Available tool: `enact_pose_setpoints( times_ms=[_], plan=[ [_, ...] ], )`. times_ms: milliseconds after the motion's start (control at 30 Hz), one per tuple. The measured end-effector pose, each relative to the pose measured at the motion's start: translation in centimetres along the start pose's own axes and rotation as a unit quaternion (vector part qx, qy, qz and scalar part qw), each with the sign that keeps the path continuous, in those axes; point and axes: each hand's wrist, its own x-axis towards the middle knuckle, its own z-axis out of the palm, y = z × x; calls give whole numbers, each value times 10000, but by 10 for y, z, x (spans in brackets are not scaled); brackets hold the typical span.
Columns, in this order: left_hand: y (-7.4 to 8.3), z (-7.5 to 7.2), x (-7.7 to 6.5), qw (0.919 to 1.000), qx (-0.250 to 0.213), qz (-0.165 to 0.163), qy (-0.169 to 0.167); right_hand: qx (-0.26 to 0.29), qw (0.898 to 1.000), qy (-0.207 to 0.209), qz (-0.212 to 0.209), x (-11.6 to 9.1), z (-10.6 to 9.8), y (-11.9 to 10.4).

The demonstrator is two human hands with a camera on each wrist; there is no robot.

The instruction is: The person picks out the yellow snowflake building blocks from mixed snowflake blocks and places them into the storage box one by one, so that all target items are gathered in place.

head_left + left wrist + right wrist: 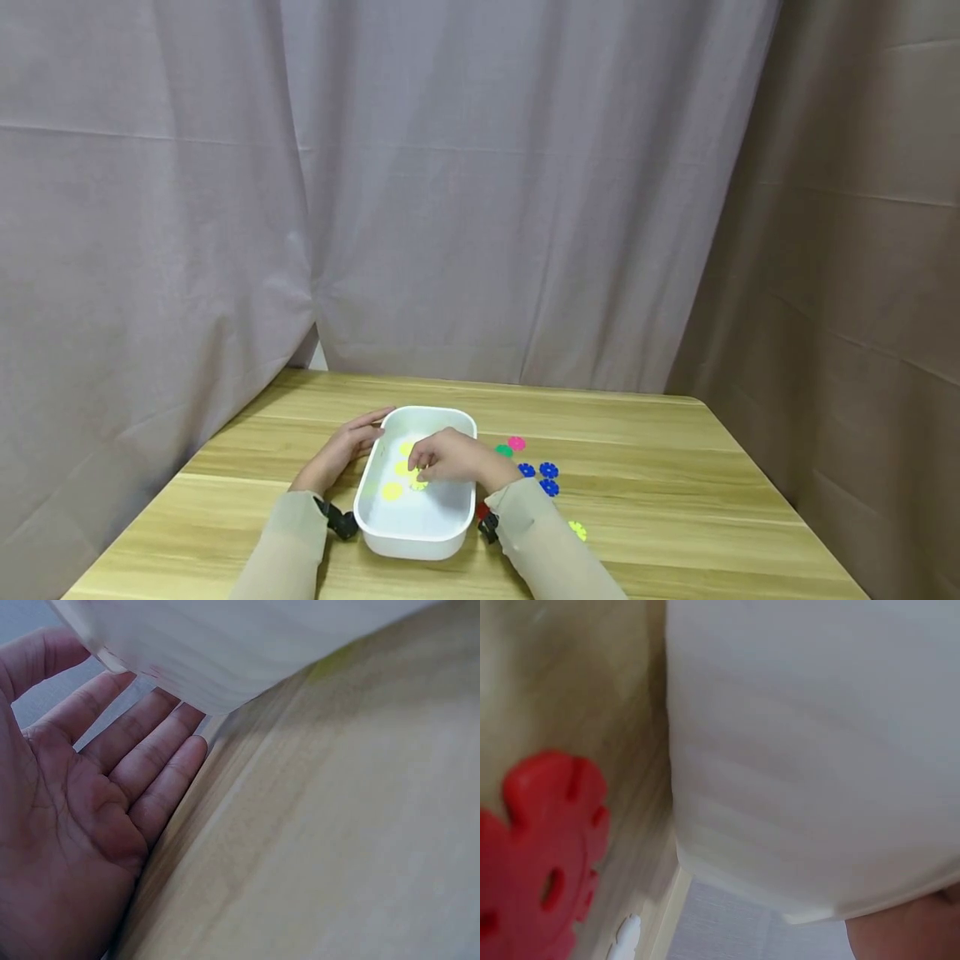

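A white tray [420,542] stands on the wooden table with several yellow flower-shaped plastic discs [392,492] lying inside. My left hand [347,450] rests along the tray's left side. In the left wrist view its fingers [142,742] are loosely extended against the outer wall, thumb near the rim. My right hand [450,457] reaches over the right rim into the tray. Its fingers are curled, and thumb and fingertips pinch a notched yellow disc [418,483] low over the tray floor. The right wrist view shows mostly the tray's outer wall [802,765].
Right of the tray lie a pink disc [517,443], a green disc [504,451] and several blue discs [549,471]. A yellow-green disc [577,530] lies by the right sleeve. A red disc [555,862] sits close to the tray wall. Grey curtains [487,208] hang behind the table.
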Motion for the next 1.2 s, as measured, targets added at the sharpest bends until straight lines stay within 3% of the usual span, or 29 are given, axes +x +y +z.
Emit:
enact_pose_setpoints(
  times_ms=[400, 1200],
  plan=[
    [7, 0, 1, 9996, 59, -204, 202, -203, 9998, 15, -31, 1, -3, 0],
    [-2, -1, 0, 9999, -27, -76, 63, -257, 9996, 52, -101, -1, 2, -1]
  ],
)
